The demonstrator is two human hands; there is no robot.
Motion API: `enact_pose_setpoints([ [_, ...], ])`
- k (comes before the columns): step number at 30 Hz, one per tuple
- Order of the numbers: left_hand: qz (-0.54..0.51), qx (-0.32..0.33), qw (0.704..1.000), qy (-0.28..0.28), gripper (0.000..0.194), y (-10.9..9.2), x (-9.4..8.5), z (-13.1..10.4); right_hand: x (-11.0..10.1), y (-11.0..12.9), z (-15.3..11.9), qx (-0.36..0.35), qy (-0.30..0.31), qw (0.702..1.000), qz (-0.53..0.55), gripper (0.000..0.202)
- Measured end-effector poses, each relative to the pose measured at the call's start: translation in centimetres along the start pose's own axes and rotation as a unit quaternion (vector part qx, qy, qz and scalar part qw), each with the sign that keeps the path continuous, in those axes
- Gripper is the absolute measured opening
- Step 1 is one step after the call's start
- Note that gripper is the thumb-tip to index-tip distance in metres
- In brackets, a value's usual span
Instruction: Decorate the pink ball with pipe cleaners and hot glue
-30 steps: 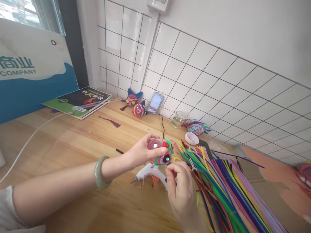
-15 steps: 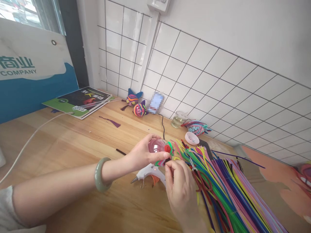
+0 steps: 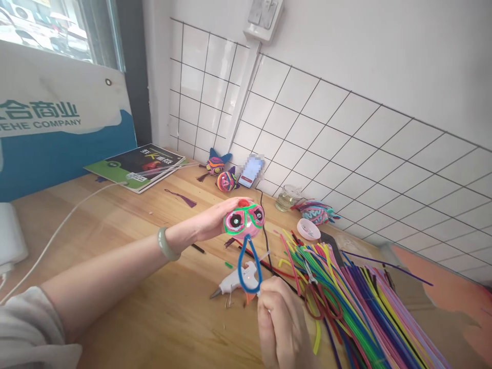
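My left hand (image 3: 213, 218) is closed round a clear pinkish ball (image 3: 249, 228) trimmed with pipe cleaners. Two black round eyes ringed in pink and green face me, with a red knob on top. A blue pipe-cleaner loop (image 3: 240, 269) hangs from the ball's lower side. Just right of the loop's bottom is my right hand (image 3: 283, 318), its fingers curled together; what they hold, if anything, is hidden. A white glue gun (image 3: 232, 279) lies on the table behind the loop, its small light glowing.
Bundled coloured pipe cleaners (image 3: 369, 307) cover the right side, with red-handled scissors (image 3: 318, 297) on them. Along the wall stand finished ornaments (image 3: 226, 180), a phone (image 3: 251, 171), a glass jar (image 3: 286, 199) and a pink dish (image 3: 308, 229). A booklet (image 3: 134, 166) lies far left.
The ball has been turned so its eyes face me, and the blue loop has come into view. My right hand has moved down, away from the ball. The camera view has shifted slightly.
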State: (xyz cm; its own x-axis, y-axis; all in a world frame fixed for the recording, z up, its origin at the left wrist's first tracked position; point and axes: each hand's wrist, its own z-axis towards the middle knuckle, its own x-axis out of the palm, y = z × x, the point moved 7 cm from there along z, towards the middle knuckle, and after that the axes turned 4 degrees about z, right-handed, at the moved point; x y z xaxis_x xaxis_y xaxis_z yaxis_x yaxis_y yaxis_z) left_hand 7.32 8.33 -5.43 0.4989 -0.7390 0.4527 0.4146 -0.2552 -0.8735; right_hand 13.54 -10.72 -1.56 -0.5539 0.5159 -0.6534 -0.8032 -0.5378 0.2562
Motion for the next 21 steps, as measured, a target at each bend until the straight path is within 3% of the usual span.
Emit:
enact_pose_setpoints([
  [4, 0.01, 0.007, 0.999, 0.036, 0.068, -0.8, -1.2, 0.1, 0.1, 0.6, 0.4, -0.069, -0.001, 0.998, 0.003, 0.026],
  [7, 0.003, 0.012, 0.998, 0.066, 0.068, -1.1, -1.9, 0.2, 0.4, 0.3, 0.6, -0.084, 0.005, 0.996, -0.019, 0.014],
  [10, 0.01, -0.002, 0.995, 0.098, 0.069, -1.2, -2.1, 0.1, 0.6, -0.2, 0.4, -0.094, -0.005, 0.995, -0.034, 0.026],
  [21, 0.055, -0.022, 0.988, 0.144, 0.076, -0.9, -1.8, -0.5, 0.9, -2.1, 0.1, -0.042, -0.055, 0.994, -0.088, 0.035],
])
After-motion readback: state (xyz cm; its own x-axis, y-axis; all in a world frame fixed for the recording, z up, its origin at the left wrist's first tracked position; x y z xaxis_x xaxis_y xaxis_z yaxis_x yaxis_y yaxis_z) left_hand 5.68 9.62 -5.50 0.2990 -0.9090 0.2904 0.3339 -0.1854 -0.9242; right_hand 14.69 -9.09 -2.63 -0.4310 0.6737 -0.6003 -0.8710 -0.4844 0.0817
